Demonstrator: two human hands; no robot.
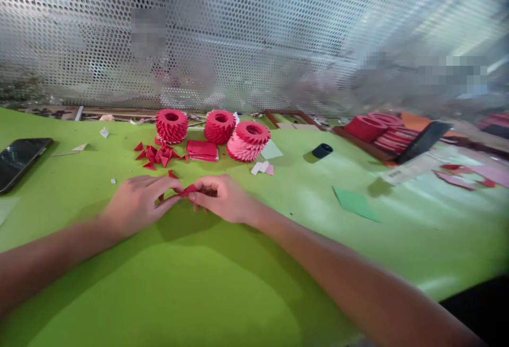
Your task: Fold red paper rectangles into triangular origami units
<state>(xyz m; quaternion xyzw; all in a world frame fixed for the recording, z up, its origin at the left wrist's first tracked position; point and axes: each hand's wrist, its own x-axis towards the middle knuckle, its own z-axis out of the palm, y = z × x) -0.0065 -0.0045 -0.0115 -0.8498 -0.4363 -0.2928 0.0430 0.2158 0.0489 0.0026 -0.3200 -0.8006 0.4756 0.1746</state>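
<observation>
Noted a bright green table point(234, 288), shiny toward the right, with a perforated grey screen point(238, 29) beyond. Saw a small red paper point(188, 190) low over the table, clamped in the closed fingertips of both the left hand point(137, 201) and the right hand point(226, 197). Counted three spiky paper rings point(172, 129) farther back, with a heap of folded red pieces point(159, 156) before the leftmost. Logged a phone point(24, 161) at far left; to the right, a dark tube point(322, 150) and a green sheet point(355, 204).

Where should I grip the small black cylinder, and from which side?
Probably pinch the black cylinder across its curved sides, coming from above: it appears to lie on its side, apart from other things. The right hand is nearer, but holds red paper.
</observation>
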